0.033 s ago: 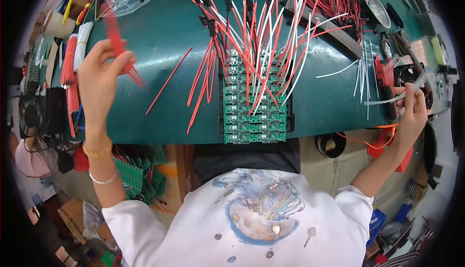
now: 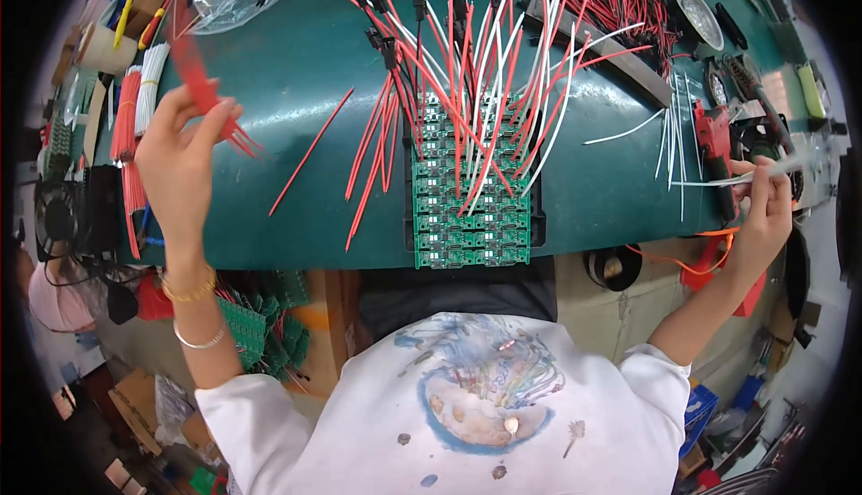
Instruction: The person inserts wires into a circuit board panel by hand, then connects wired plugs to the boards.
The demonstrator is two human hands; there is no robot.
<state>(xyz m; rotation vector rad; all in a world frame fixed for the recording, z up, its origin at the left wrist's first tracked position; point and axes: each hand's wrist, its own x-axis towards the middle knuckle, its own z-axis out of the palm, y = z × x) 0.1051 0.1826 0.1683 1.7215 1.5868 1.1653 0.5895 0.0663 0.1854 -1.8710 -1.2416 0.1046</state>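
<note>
My left hand (image 2: 180, 140) is raised over the left side of the bench, its thumb and fingers closed on a bunch of red wires (image 2: 199, 82) blurred by motion. Far to the right, my right hand (image 2: 765, 198) pinches white wires (image 2: 705, 183) near the red-handled tool. Between the hands lies a panel of green circuit boards (image 2: 472, 234) in a black tray (image 2: 539, 225). Red and white wires (image 2: 489, 127) with black connectors fan up across its far part. Loose red wires (image 2: 364, 181) and a single red wire (image 2: 312, 152) lie left of the panel.
Loose white wires (image 2: 669, 149) lie right of the panel. A grey bar (image 2: 602, 55) stands before a pile of red and black wires (image 2: 620, 1). Red and white wire bundles (image 2: 135, 127) sit at the left edge. The red-handled tool (image 2: 714, 136) lies beside a metal dish (image 2: 698, 14).
My left hand has shifted slightly left, and the red wires swing with it. In my right hand the white wires have tipped a little. The circuit board panel stays put.
</note>
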